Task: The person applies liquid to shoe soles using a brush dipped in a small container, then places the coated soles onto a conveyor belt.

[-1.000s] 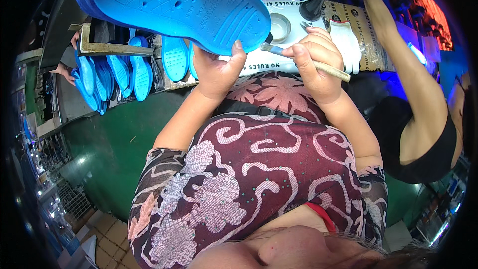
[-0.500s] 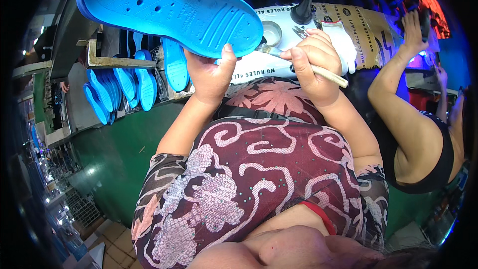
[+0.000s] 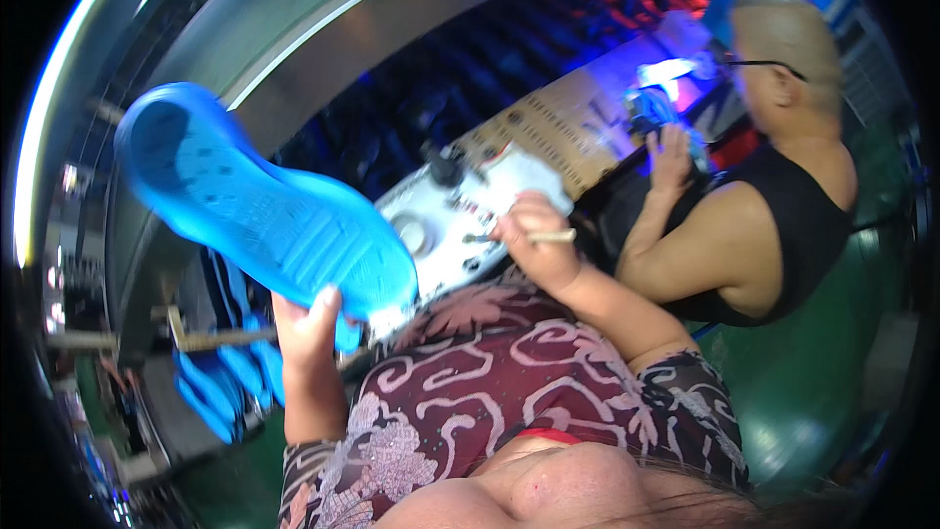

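My left hand [image 3: 309,333] grips one end of a large blue shoe sole [image 3: 279,220], thumb on top and the other fingers hidden underneath. The sole is tilted up toward the far left, its recessed, grooved face with small holes toward me. In my right hand [image 3: 539,245] is a brush with a pale wooden handle [image 3: 556,235]; its bristle end points left, apart from the sole. Between the hands, a small round dish [image 3: 413,232] rests on a white-covered surface [image 3: 446,266]. A dark cone-shaped nozzle [image 3: 446,168] stands behind the dish.
More blue soles [image 3: 211,387] hang at the lower left beside a worn rail [image 3: 220,338]. A curved metal machine edge [image 3: 352,24] arches overhead. At right, a person in a black sleeveless top [image 3: 783,235] works near a bright light. Brown printed cardboard [image 3: 534,132] covers the bench beyond.
The view has swung, bringing the co-worker more fully in. The brush has drawn away from the sole's edge, and the sole now tilts with its recessed face showing.
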Motion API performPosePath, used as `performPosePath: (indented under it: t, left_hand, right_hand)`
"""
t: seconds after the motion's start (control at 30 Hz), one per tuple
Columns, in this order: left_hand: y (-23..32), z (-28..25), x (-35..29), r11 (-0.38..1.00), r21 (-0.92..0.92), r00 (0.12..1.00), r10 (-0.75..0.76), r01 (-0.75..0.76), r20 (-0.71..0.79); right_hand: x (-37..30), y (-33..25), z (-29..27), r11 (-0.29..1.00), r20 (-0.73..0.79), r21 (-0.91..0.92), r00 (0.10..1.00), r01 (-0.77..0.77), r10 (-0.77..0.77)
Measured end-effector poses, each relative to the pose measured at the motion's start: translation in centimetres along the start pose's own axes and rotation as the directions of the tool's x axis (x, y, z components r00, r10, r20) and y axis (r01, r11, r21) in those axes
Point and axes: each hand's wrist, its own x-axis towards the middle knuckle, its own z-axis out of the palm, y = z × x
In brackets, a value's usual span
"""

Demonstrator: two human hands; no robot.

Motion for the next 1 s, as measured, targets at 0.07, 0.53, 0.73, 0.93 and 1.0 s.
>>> performPosePath:
  t: [0.07, 0.53, 0.73, 0.93, 1.0]
  left_hand:
    - [1.2, 0.6, 1.6, 0.954, -0.044, 0.905, -0.267, 0.297, 0.331]
    - [6.1, 28.0, 32.7, 0.490, -0.757, 0.864, 0.016, 0.433, 0.504]
    - [-4.4, 11.7, 20.1, 0.980, -0.133, 0.801, -0.039, 0.147, 0.598]
    - [-12.5, -13.7, 5.7, 0.582, 0.769, 0.952, -0.287, 0.264, -0.109]
    - [-13.5, -18.6, 0.4, 0.304, 0.894, 0.941, -0.192, 0.329, -0.281]
  right_hand:
    - [-1.1, 0.3, -0.5, 0.995, 0.004, -0.056, 0.997, -0.077, 0.078]
    - [-2.8, -0.5, -1.2, 0.979, -0.250, -0.008, 0.949, -0.203, 0.194]
    - [-3.6, 2.0, 0.0, 0.947, -0.172, 0.070, 0.931, -0.314, 0.322]
    - [-4.3, 1.5, 2.7, 0.835, -0.038, 0.283, 0.865, -0.471, 0.501]
    - [-3.4, 0.5, 3.2, 0.769, 0.050, 0.322, 0.821, -0.553, 0.569]
